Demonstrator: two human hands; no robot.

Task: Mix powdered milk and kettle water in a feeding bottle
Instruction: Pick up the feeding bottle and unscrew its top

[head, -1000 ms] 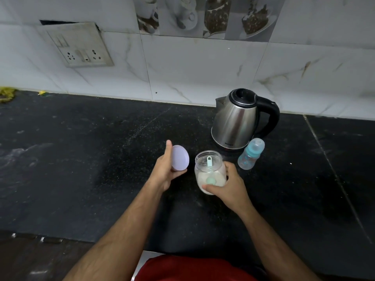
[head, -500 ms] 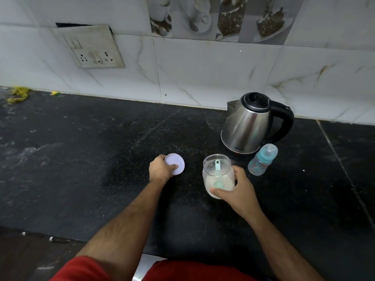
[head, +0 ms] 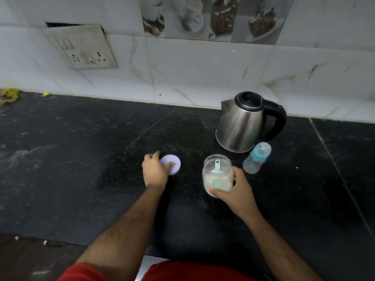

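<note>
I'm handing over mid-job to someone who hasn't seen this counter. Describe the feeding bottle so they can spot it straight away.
Find the steel kettle with the black handle, standing on the black counter near the tiled wall. The feeding bottle stands just in front of its base, right of the open powder jar held by the right hand. It alone is small, clear and bluish with a teal teat under a see-through cap.
</note>
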